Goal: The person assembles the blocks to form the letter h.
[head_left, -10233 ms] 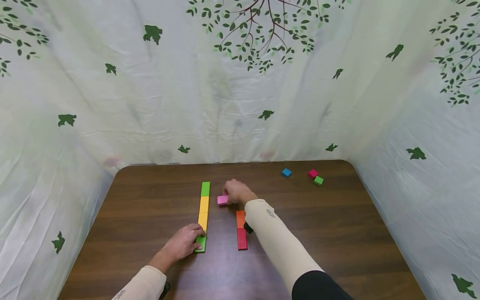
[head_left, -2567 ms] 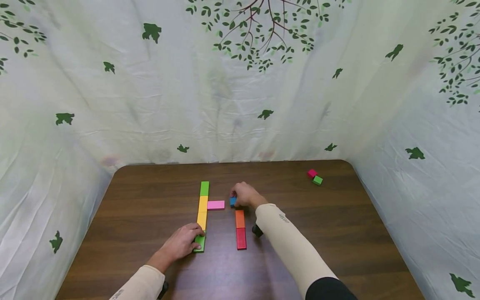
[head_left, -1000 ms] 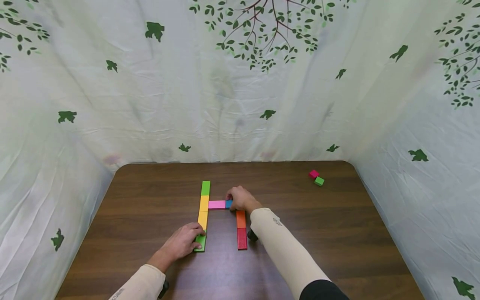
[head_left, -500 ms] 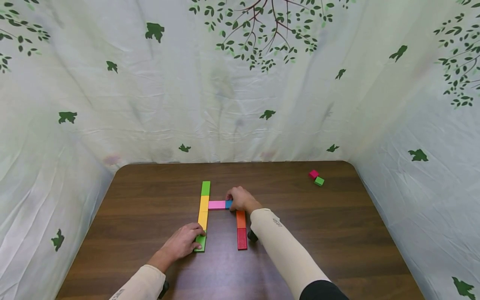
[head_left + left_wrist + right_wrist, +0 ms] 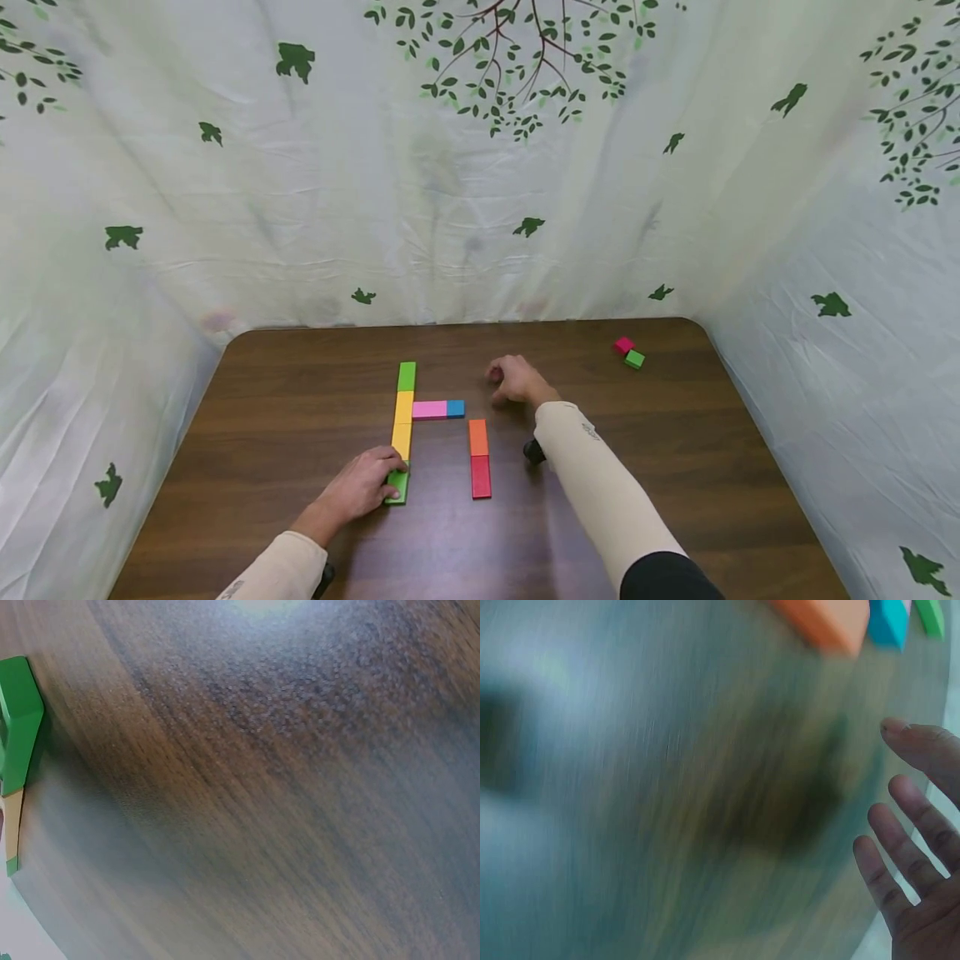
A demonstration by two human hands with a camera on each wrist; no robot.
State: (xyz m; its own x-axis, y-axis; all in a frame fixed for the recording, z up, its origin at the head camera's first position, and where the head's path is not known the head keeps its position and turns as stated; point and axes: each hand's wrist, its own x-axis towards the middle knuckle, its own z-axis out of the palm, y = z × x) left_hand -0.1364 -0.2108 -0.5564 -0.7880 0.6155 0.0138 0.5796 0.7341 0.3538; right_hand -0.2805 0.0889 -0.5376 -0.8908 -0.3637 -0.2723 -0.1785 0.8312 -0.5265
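The empty, loose-fingered right hand (image 5: 516, 382) hovers right of the blue block (image 5: 455, 408); the left hand (image 5: 365, 485) presses the near green block (image 5: 398, 487).

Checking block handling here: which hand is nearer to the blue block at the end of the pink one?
The right hand. It hovers empty just right of and beyond the blue block, apart from it. The left hand rests farther off on the near green block.
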